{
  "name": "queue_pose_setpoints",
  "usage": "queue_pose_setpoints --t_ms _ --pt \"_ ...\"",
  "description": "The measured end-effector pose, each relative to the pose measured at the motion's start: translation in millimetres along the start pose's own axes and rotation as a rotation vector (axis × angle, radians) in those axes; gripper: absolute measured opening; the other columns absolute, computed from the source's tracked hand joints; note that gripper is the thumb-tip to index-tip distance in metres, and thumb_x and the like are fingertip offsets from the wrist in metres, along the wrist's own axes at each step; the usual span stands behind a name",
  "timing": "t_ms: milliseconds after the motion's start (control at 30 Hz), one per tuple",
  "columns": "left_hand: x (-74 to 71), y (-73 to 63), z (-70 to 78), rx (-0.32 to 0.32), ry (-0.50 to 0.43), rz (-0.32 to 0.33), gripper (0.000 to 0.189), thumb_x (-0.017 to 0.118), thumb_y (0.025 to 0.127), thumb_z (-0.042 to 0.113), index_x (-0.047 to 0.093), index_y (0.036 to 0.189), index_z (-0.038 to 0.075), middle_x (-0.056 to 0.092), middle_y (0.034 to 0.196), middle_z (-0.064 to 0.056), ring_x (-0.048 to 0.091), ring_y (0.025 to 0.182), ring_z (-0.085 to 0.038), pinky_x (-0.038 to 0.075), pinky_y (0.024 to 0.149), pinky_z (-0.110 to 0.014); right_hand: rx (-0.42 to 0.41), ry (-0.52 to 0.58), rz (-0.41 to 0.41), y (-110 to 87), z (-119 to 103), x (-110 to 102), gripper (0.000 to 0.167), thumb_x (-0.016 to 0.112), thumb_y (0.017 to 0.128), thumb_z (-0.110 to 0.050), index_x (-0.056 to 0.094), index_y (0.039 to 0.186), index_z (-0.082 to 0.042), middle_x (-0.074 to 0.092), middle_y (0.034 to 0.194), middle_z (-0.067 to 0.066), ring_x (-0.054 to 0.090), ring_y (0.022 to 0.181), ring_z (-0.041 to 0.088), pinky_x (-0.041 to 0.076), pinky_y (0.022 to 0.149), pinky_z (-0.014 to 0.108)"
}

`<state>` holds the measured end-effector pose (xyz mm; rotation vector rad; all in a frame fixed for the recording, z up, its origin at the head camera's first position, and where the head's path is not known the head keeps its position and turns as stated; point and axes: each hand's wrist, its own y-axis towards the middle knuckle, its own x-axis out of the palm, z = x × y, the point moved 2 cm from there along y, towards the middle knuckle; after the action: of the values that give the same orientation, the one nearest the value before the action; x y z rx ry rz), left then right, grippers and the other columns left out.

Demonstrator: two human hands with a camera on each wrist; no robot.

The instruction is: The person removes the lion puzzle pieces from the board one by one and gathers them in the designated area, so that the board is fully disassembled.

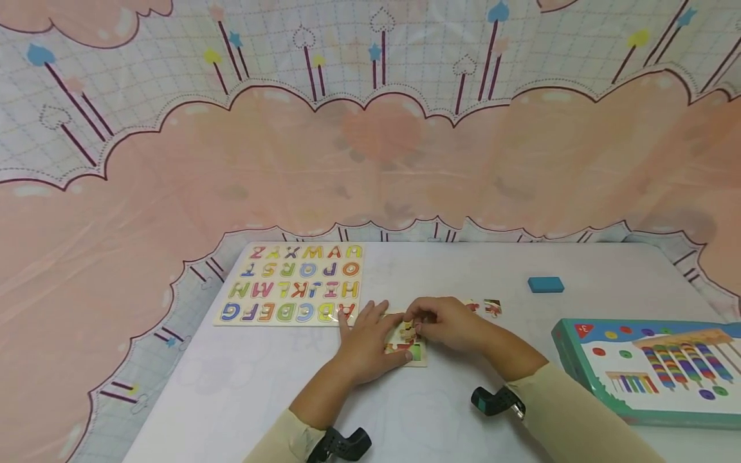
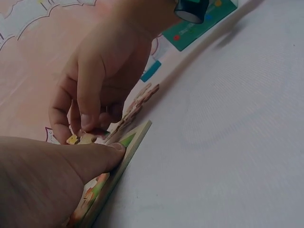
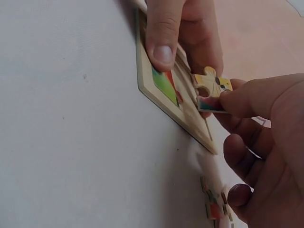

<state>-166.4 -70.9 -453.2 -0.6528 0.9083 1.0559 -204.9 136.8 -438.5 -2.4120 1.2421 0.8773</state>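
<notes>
Head view: the right hand (image 1: 448, 320) mostly hides its own grip. Right wrist view settles it: thumb and finger pinch a yellow jigsaw piece (image 3: 216, 85) at the puzzle tray (image 3: 164, 103); we can't tell if it touches. Left hand (image 1: 366, 350) is spread, thumb on the tray's green corner; tray sits just right of it. Loose pieces (image 1: 493, 308) lie just beyond the right hand.

Only head view gives us the whole alphabet board (image 1: 289, 288), ahead-left of the left hand; the fingertips overlap its near right corner, contact unclear. Room: white surface (image 1: 428, 411) runs between the forearms. Right of the right hand we get a gap to the box (image 1: 602, 392); blue block (image 1: 546, 285) sits past it, short of the surface's far edge.
</notes>
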Motion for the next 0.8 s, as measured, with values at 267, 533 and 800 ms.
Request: queue_pose_setpoints --t_ms 267,533,800 --pt "1.2 0.0 -0.7 0.006 0.014 -0.012 0.072 0.079 0.093 0.049 0.056 0.156 0.023 0.036 0.172 -0.01 0.021 0.162 -0.038 -0.008 0.118 -0.08 0.088 0.085 -0.006 -10.4 5 -12 0.019 0.065 0.101 -0.002 0.075 0.114 -0.012 0.066 0.097 0.001 0.06 0.089 0.02 0.052 0.072 0.029" --pt "1.1 1.0 -1.1 -0.005 0.028 -0.012 0.072 0.078 0.094 0.051 0.055 0.157 0.025 0.035 0.172 -0.01 0.021 0.162 -0.037 -0.008 0.119 -0.078 0.166 0.14 -0.021 -20.7 10 -29 0.021 0.064 0.102 -0.003 0.075 0.117 -0.013 0.064 0.094 0.005 0.058 0.075 0.022 0.049 0.059 0.029" --pt "1.7 0.5 -1.4 -0.007 0.035 -0.025 0.073 0.077 0.094 0.052 0.053 0.158 0.026 0.033 0.173 -0.009 0.018 0.163 -0.036 -0.01 0.12 -0.077 0.211 0.178 -0.038 -34.2 17 -47 0.022 0.063 0.103 -0.001 0.073 0.121 -0.007 0.064 0.095 0.009 0.06 0.076 0.025 0.052 0.065 0.032"
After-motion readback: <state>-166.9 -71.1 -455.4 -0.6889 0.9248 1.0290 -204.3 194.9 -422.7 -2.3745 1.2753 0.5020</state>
